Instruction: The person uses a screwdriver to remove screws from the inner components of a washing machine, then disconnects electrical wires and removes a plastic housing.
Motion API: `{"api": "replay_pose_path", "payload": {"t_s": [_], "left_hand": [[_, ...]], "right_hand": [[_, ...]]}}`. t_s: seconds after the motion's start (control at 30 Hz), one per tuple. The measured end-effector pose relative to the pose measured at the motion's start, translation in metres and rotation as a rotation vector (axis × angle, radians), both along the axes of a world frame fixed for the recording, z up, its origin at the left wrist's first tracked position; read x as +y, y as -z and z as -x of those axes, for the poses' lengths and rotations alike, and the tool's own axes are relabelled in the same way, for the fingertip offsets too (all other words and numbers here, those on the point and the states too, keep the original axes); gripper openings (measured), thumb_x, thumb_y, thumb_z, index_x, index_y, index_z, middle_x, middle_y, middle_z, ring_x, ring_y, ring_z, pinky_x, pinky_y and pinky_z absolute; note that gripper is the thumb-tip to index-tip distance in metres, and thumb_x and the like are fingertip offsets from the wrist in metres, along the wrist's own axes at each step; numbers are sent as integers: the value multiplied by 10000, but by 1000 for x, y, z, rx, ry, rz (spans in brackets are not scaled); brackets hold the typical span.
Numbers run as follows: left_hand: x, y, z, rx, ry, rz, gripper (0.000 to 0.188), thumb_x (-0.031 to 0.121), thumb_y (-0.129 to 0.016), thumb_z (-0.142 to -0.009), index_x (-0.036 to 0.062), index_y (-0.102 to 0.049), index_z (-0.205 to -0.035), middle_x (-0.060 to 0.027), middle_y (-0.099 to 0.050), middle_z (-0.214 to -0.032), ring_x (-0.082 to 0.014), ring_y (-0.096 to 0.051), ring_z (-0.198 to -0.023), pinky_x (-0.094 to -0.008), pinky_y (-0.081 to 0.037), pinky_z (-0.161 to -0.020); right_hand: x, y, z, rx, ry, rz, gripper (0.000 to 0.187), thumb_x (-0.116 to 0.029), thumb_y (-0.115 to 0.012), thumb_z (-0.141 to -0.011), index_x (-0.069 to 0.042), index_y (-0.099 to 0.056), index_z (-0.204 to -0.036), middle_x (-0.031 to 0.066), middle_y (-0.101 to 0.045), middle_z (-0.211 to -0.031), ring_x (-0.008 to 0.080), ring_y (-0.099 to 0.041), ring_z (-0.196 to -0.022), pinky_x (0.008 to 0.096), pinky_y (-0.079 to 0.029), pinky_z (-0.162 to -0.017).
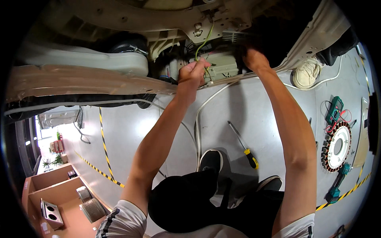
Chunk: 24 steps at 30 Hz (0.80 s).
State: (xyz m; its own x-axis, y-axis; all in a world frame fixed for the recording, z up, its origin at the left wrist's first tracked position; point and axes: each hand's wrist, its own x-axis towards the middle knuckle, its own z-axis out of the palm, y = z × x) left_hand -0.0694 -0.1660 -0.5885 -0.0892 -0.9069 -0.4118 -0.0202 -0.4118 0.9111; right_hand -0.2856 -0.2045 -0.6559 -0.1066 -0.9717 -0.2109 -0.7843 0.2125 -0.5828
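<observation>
I crouch before the open side of a large appliance. My left hand (193,73) is closed, thumb and fingers pinching a yellow-green wire (204,44) that runs up to the metal frame. Just right of that hand sits a pale plastic box (222,65) in the bottom of the housing. My right hand (256,59) reaches past the box's right end into the dark interior. Its fingertips are lost in shadow, so I cannot make out what they touch. A light grey corrugated hose (173,69) stands left of my left hand.
The housing's metal edge (99,81) runs below my hands. On the floor lie a yellow-black screwdriver (248,156), a white cable (198,119), a round motor stator (337,146), a multimeter (335,110) and a teal power tool (339,183). A cardboard box (69,200) stands lower left; another person's shoe (306,74) is at right.
</observation>
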Motion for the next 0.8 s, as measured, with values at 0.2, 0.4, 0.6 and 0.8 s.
{"api": "replay_pose_path", "payload": {"t_s": [0.2,0.4,0.6,0.8], "left_hand": [[33,-34,-1,54,158,62,309,298,-538,-893,29,-598,-754,58,-325,-545,-53,-261,-467,-213,-224,-444],[34,-81,12,291,216,-68,336,314,-422,-938,52,-581,-798,63,-280,-515,-59,-261,-462,-222,-207,-443],[24,-92,1,550,257,-11,321,313,-424,-933,39,-591,-916,83,-279,-509,-38,-279,-457,-216,-237,-439],[39,-77,17,-142,356,338,294,279,-533,-891,5,-641,-884,50,-398,-538,-84,-397,-467,-254,-327,-447]], "right_hand": [[4,-4,-1,-12,-61,2,436,-239,-499,-840,-205,-423,-1268,185,-499,-1228,361,-480,-1123,423,-417,-927],[3,-16,5,-190,28,168,288,-251,-538,-849,-103,-607,-1086,165,-628,-1003,327,-581,-982,367,-438,-877],[29,-77,-1,-902,-68,-21,376,-392,-543,-887,-41,-633,-989,34,-649,-873,100,-589,-797,245,-442,-711],[54,-127,-15,-1339,-44,-243,570,-530,-395,-905,-12,-557,-1079,49,-624,-891,143,-593,-777,268,-446,-709]]}}
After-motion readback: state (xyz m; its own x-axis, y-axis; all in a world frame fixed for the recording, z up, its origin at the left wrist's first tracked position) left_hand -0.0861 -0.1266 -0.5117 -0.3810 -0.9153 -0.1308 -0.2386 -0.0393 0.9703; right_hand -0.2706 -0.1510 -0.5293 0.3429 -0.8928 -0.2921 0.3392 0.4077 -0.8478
